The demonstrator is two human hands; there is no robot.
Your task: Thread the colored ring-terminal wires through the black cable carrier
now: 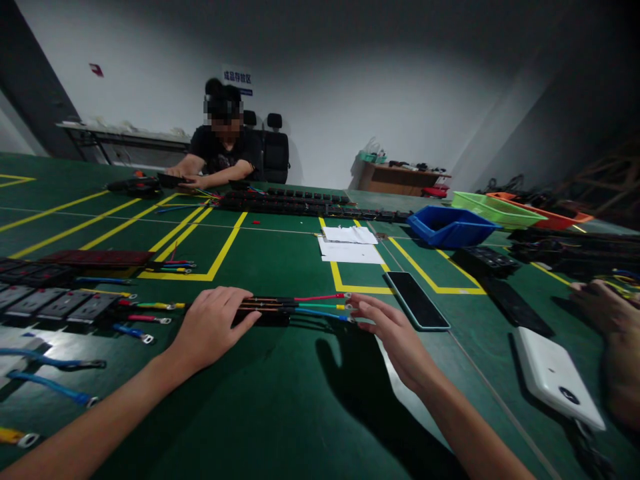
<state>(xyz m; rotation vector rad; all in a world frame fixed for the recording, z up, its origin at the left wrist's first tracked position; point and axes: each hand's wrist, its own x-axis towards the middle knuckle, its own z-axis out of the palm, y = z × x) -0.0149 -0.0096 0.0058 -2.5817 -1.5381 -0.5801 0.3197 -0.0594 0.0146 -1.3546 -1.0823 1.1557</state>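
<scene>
Two open hands — left [213,327], right [395,337] — on strip [267,309]

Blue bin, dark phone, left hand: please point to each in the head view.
blue bin [440,238]: head view, its front wall.
dark phone [417,300]: head view, middle of its screen.
left hand [213,323]: head view, back of the hand.

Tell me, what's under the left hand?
A black strip with copper bars pokes out from under the left hand. The part beneath the palm is hidden.

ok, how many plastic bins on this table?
3: blue bin right of the papers, green bin behind it, orange bin beyond that, far right. Others may be hidden in the dark clutter there.
</scene>
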